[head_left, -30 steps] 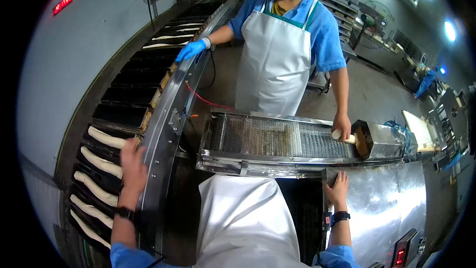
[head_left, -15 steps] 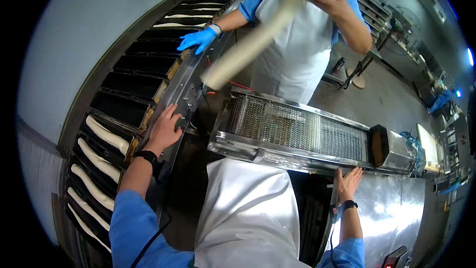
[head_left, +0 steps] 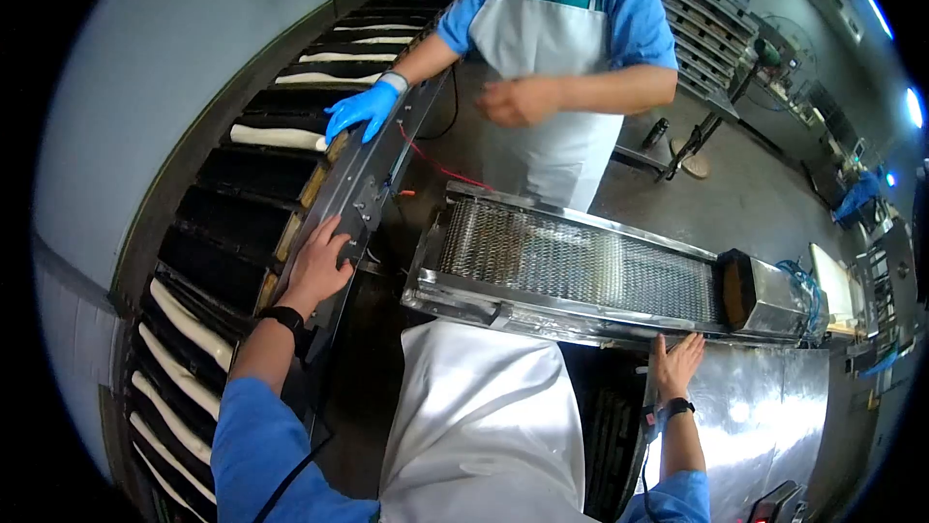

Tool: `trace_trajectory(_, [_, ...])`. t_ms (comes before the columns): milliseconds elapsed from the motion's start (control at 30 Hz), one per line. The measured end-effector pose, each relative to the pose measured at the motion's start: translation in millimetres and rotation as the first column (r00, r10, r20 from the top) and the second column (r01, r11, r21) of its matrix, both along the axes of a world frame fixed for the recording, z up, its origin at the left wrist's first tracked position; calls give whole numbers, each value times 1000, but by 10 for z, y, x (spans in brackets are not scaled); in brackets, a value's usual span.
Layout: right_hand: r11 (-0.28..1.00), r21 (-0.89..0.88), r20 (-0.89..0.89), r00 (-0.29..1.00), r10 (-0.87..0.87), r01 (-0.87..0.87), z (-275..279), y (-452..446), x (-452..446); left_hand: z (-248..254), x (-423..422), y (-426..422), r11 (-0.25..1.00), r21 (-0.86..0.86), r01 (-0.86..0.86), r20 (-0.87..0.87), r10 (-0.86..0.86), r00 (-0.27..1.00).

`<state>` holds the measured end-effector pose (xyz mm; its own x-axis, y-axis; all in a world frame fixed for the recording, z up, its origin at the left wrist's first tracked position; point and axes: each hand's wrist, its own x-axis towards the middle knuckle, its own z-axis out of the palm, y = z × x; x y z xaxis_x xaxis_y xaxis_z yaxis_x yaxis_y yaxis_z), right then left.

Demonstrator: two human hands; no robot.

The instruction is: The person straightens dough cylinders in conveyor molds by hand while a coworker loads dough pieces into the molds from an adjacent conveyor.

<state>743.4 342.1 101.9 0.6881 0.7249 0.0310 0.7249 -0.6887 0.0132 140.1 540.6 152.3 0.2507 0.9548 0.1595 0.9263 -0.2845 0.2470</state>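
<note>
My left hand (head_left: 319, 269) rests on the metal side rail (head_left: 366, 175) of the tray line, its fingers spread and nothing in them. Beyond the rail, dark trays (head_left: 218, 223) stand in a row, several bearing long pale dough strips (head_left: 192, 325). On the other side, my right hand (head_left: 679, 368) lies with fingers stretched out where the steel table (head_left: 750, 397) meets the frame of a short mesh conveyor (head_left: 552, 247). It grips nothing. The mesh belt carries no dough.
Across from me stands a co-worker in a white apron (head_left: 542, 49). Their blue-gloved hand (head_left: 358, 115) touches the rail, and their bare hand (head_left: 523, 100) is raised, blurred. A metal housing (head_left: 769, 296) caps the conveyor's right end. A red cable (head_left: 440, 165) hangs behind the rail.
The co-worker's dough strip has gone from their raised hand; a strip now lies in a tray near their gloved hand. The trays in the row have shifted toward me. My hands stay in place.
</note>
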Motion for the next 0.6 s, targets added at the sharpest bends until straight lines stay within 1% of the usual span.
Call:
trace_trajectory(67, [1000, 26, -8, 1000, -6, 7, 52, 13, -64, 52, 28, -33, 1000, 12, -20, -12, 20, 1000])
trace_trajectory(167, [1000, -7, -6, 1000, -14, 14, 69, 28, -65, 61, 26, -57, 999, 31, -7, 26, 6, 1000])
trace_trajectory(267, [1000, 18, 19, 1000, 6, -6, -25, 12, 0, 9, 21, -105, 998, 66, -21, 65, 17, 998])
trace_trajectory(333, [999, 45, 19, 1000, 12, -13, 3, 14, -5, 40, 40, -197, 995, 91, -28, 55, 23, 998])
trace_trajectory(400, [998, 65, -7, 1000, 12, -12, -5, 12, -10, 76, 37, -299, 998, 23, -50, 77, 48, 996])
trace_trajectory(433, [995, 99, -18, 1000, 24, -23, -23, 2, -9, -16, -22, -333, 996, 72, -51, 51, 47, 998])
trace_trajectory(467, [994, 106, -23, 999, 27, -24, -29, 21, -24, -80, -100, -344, 996, 78, -52, 45, 49, 998])
trace_trajectory(533, [996, 86, -1, 1000, 12, -12, -21, 10, -23, -97, -142, -450, 993, 83, -88, 139, 76, 987])
trace_trajectory(567, [996, 88, -2, 1000, 13, -12, -15, 9, -17, -90, -184, -511, 992, 85, -89, 139, 76, 987])
trace_trajectory(600, [994, 104, -20, 999, 25, -23, -6, 4, -16, 99, -184, -653, 985, -3, -175, 236, 171, 957])
